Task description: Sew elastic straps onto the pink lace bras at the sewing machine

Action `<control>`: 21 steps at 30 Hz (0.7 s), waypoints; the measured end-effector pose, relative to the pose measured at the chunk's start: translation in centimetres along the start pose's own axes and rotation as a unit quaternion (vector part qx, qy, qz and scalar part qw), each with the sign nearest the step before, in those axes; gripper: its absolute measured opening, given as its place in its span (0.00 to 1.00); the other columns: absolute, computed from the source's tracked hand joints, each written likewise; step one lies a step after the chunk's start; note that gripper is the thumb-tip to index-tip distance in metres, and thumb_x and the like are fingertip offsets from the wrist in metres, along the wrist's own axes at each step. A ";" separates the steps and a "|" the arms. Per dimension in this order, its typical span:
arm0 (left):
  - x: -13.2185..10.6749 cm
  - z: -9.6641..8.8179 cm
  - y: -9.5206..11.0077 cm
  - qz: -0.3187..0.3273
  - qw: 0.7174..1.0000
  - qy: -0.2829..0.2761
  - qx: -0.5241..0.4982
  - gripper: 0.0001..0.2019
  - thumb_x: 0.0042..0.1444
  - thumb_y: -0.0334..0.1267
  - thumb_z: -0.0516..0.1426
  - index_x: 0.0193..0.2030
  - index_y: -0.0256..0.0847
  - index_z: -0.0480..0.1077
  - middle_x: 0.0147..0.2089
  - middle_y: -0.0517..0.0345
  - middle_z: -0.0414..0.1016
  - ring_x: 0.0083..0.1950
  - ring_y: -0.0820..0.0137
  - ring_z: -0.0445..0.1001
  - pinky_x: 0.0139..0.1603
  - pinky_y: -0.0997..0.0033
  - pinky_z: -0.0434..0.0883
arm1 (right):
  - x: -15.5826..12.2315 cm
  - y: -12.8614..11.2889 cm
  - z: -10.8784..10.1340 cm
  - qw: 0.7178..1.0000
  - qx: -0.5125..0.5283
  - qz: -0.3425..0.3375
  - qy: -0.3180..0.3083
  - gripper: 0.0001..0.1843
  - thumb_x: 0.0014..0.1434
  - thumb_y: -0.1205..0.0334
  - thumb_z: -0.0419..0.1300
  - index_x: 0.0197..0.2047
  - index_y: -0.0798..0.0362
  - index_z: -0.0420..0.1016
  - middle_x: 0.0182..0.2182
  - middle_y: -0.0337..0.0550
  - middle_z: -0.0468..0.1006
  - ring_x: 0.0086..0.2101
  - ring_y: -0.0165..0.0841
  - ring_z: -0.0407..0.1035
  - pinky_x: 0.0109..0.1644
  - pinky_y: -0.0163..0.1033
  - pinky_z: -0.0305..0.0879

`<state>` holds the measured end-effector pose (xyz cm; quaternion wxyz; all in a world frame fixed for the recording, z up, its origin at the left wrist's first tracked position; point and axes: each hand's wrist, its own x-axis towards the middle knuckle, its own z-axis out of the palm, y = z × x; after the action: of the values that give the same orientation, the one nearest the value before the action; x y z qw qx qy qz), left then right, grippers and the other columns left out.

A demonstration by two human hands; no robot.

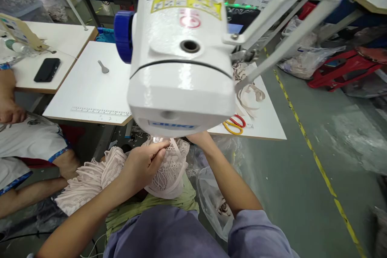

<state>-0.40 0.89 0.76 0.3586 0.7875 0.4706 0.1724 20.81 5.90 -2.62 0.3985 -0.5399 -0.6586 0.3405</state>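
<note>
Lace piece [167, 171] pinched by a white sewing machine [181, 84]

Blue letters on the machine's front seem to say JUKI. The yellow label [186, 6] on top has print too small to read. The left hand [145, 165] has its thumb and fingers squeezed together on the lace piece, just off the front edge of the tabletop [87, 84]. The right hand [199, 139] goes behind the machine, so I cannot tell what its fingers do. Blades are hidden on the scissors [232, 125], but their smooth red and yellow loops show at the tabletop's front edge. The lace piece is pale pink and full of little holes. More ruffly lace [90, 181] is heaped to its left. Curly strips [250, 96] lie near the tabletop's right edge.
</note>
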 end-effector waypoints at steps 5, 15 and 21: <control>-0.5 -0.3 -0.3 0.000 0.998 0.018 0.061 0.19 0.67 0.43 0.49 0.56 0.41 0.76 0.52 0.55 0.82 0.51 0.62 0.81 0.49 0.68 0.77 | 0.2 0.3 0.6 0.999 0.026 -0.006 0.019 0.08 0.59 0.55 0.58 0.33 0.50 0.72 0.31 0.43 0.73 0.37 0.40 0.68 0.46 0.48 0.70; -1.2 -0.2 -0.6 0.009 0.994 0.043 0.101 0.20 0.68 0.44 0.48 0.54 0.41 0.76 0.47 0.53 0.83 0.45 0.63 0.83 0.46 0.69 0.76 | -0.1 -0.5 1.3 0.998 0.038 0.012 0.052 0.05 0.56 0.58 0.57 0.33 0.50 0.68 0.33 0.44 0.70 0.35 0.39 0.67 0.41 0.46 0.68; -1.1 0.2 -0.7 0.030 0.994 0.044 0.095 0.19 0.68 0.44 0.48 0.54 0.43 0.76 0.51 0.55 0.82 0.48 0.64 0.82 0.46 0.70 0.76 | -0.3 -0.4 1.3 0.997 0.037 -0.008 0.066 0.05 0.57 0.58 0.57 0.32 0.49 0.67 0.33 0.43 0.71 0.38 0.40 0.68 0.42 0.47 0.69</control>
<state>-1.30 0.04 0.17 0.2555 0.8235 0.4765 0.1721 19.56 5.50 -2.91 0.4636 -0.5408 -0.6220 0.3252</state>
